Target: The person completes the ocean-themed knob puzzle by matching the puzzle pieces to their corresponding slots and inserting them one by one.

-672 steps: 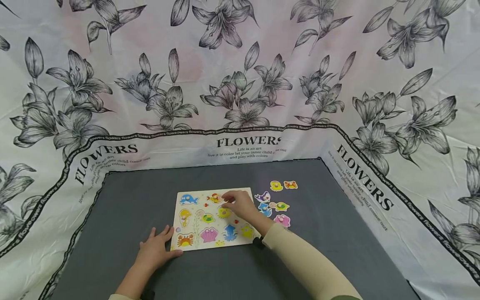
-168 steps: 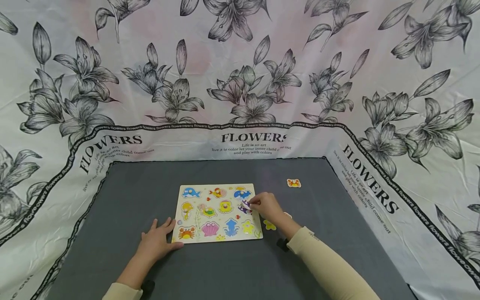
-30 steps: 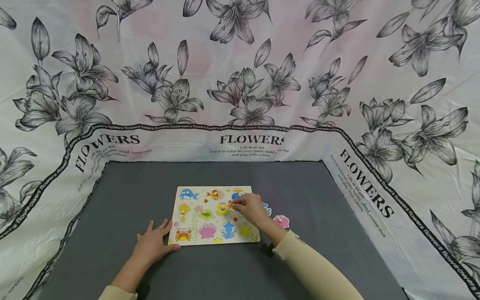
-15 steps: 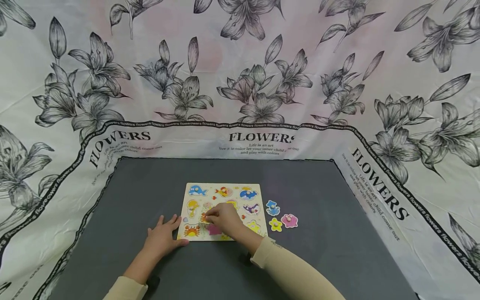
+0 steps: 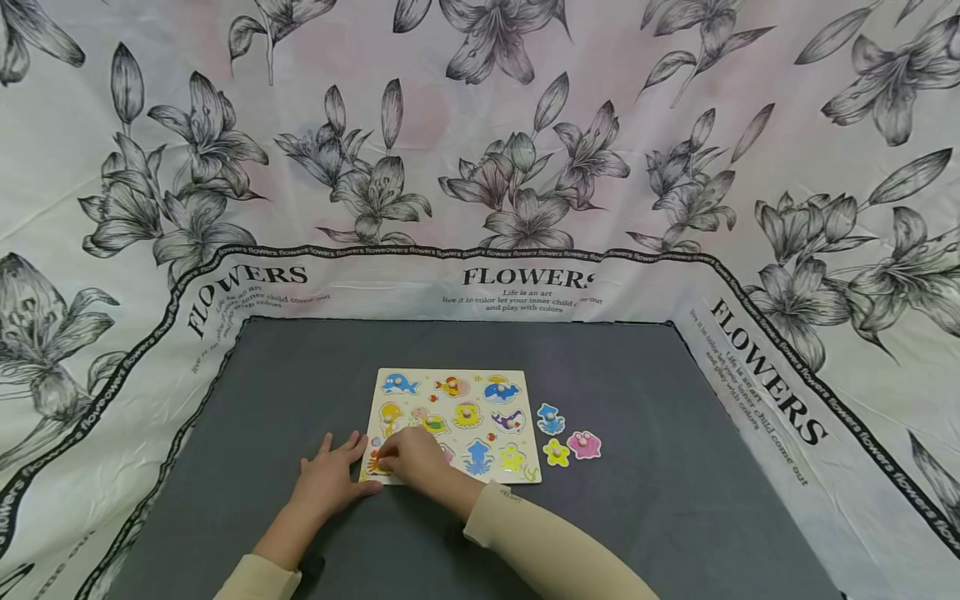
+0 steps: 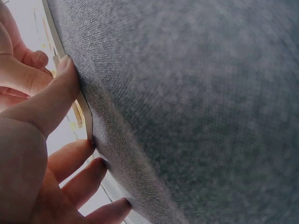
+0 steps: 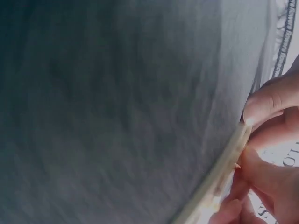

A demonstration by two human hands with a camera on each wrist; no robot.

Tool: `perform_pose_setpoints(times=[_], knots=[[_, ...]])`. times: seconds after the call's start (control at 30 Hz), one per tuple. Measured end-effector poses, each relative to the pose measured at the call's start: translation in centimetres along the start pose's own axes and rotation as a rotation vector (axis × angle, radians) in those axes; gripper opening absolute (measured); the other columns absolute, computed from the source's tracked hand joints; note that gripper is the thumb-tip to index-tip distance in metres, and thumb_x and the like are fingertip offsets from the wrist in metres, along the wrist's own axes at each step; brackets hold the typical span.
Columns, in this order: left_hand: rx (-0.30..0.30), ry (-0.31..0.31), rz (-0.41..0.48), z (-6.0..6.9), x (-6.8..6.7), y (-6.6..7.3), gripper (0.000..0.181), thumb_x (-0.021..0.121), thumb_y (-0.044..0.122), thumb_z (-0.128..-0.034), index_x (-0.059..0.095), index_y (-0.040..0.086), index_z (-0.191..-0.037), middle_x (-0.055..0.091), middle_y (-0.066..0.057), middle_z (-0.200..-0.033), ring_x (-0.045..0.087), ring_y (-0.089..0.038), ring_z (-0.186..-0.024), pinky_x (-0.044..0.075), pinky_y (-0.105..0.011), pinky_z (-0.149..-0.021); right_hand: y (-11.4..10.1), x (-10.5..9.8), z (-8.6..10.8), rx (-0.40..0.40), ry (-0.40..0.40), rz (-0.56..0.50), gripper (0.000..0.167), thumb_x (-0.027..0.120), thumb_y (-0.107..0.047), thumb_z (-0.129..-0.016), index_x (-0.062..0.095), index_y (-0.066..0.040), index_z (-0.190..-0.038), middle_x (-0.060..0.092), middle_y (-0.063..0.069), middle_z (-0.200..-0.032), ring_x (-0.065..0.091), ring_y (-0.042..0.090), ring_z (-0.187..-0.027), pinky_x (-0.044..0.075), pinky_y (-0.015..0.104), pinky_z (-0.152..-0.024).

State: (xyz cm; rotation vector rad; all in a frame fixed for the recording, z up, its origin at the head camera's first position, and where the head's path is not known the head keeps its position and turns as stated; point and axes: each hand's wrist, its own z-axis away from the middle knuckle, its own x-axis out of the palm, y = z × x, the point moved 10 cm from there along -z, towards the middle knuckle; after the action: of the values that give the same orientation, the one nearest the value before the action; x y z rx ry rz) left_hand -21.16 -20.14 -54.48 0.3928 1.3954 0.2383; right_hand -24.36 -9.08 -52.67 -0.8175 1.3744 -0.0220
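Note:
A cream puzzle board [image 5: 486,421] with printed sea animals lies flat on the grey cloth. My right hand [image 5: 422,460] pinches an orange crab puzzle piece [image 5: 372,465] over the board's near left corner; the fingers hide most of it, so whether it is seated I cannot tell. My left hand [image 5: 327,477] spreads its fingers against that same corner, thumb at the front edge and fingertips by the left side. The left wrist view shows the left thumb [image 6: 63,88] touching the board's edge. Right of the board lie a blue squid piece [image 5: 551,419], a yellow star piece [image 5: 557,452] and a pink shell piece [image 5: 584,445].
Several pieces sit in the board, among them a blue whale [image 5: 501,389], a purple whale [image 5: 508,421] and a yellow octopus [image 5: 467,414]. A white floral cloth [image 5: 517,292] borders the grey surface [image 5: 660,500] and rises behind it.
Within the last second my right hand has carried the crab piece left and nearer across the board. Over the longer span, several loose pieces went from the right side into the board. My left hand stayed.

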Motion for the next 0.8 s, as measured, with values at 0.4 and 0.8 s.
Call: perform_pose_setpoints(times=[0.4, 0.8], knots=[[-0.019, -0.009, 0.02, -0.1, 0.0, 0.0, 0.093, 0.083, 0.054, -0.0749, 0.049, 0.013, -0.151, 0.041, -0.017, -0.157, 0.021, -0.055, -0.147, 0.023, -0.085, -0.101, 0.2, 0.0, -0.3, 0.045, -0.11, 0.068, 0.007, 0.08, -0.018, -0.088, 0.083, -0.014, -0.093, 0.077, -0.007, -0.086, 0.06, 0.001, -0.072, 0.052, 0.017, -0.07], [-0.034, -0.018, 0.016, 0.2, -0.1, 0.3, 0.094, 0.084, 0.051, -0.0753, 0.048, 0.01, -0.151, 0.041, -0.019, -0.157, 0.021, -0.056, -0.147, 0.023, -0.084, -0.102, 3.3, -3.7, 1.6, 0.05, -0.042, -0.217, 0.024, 0.078, -0.02, -0.09, 0.079, -0.014, -0.113, 0.075, -0.006, -0.093, 0.063, 0.001, -0.078, 0.052, 0.018, -0.065]])
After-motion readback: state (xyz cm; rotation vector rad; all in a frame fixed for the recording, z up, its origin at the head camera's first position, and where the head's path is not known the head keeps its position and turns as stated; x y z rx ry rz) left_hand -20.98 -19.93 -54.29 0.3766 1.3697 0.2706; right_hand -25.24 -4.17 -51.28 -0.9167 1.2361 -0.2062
